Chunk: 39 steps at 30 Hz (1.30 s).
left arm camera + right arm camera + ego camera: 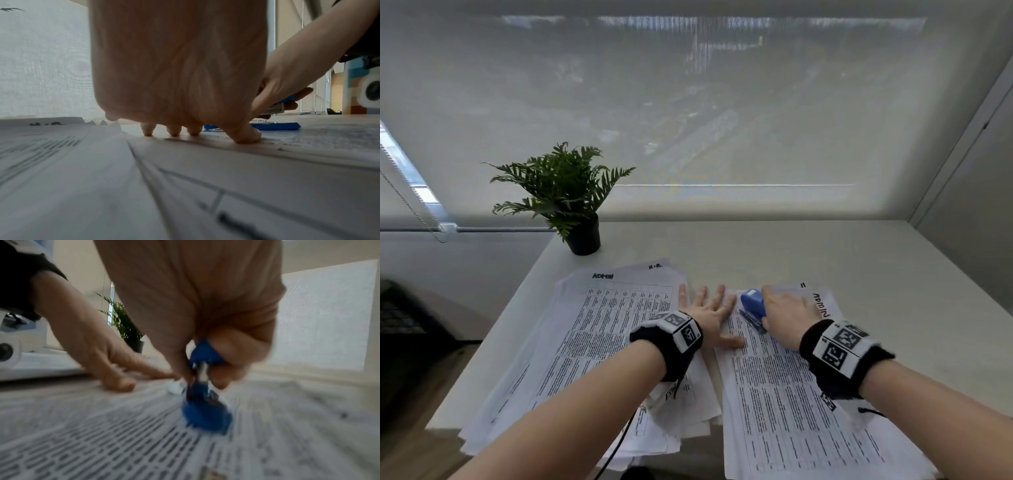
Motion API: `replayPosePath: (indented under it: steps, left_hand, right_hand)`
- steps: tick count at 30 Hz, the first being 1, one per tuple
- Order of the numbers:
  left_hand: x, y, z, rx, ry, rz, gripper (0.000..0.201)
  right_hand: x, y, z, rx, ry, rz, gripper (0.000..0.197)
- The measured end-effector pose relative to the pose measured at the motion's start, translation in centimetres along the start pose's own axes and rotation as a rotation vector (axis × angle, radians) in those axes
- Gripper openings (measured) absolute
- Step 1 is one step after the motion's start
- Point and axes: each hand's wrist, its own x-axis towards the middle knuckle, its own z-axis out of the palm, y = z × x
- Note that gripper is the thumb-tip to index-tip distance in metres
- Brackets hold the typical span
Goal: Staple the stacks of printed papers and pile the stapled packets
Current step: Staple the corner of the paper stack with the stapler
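Observation:
Two spreads of printed papers lie on the white desk (825, 253): a loose fanned stack (592, 342) on the left and a stack (791, 394) on the right. My left hand (709, 315) lies flat with spread fingers, pressing down the top left edge of the right stack (308, 142). My right hand (787, 318) grips a blue stapler (753, 305) over that stack's top left corner. In the right wrist view the blue stapler (205, 386) stands tilted, its base on the paper (123, 434) and its top arm raised in my curled fingers.
A small potted fern (571, 198) stands at the desk's far left corner. A window blind (688, 102) runs behind the desk and a grey partition (969, 205) stands to the right. The desk's left edge drops off to the floor.

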Motion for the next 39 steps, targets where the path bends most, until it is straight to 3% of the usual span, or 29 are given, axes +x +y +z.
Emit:
replayPosePath:
  steps: [5,12,21,27,32,39]
  left_hand:
    - [0.2,-0.3,0.3,-0.053,-0.011,0.005,0.094]
    - [0.1,-0.2,0.3,-0.08,-0.006,0.005,0.093]
    - [-0.1,0.0,0.1,-0.054,0.0,0.001,0.092]
    - [0.1,-0.2,0.4,-0.098,0.011,0.001,0.099]
    - [0.3,-0.5,0.5,-0.103,0.007,-0.004,0.101]
    - [0.4,-0.3,0.3,-0.085,0.005,-0.017,0.101]
  right_hand:
    - [1.3,0.3,-1.9,-0.136,-0.002,-0.064,0.034]
    - [-0.6,1.3,-0.7,-0.033,-0.007,-0.025,0.023]
    - [-0.2,0.9,-0.5,-0.037,0.018,-0.036,0.026]
    - [1.2,-1.2,0.1,0.139,-0.005,0.029,0.026]
    - [1.1,0.4,-1.3,0.067,-0.079,0.004,0.028]
    - [0.0,1.0,-1.1,0.021,-0.061,-0.019,0.026]
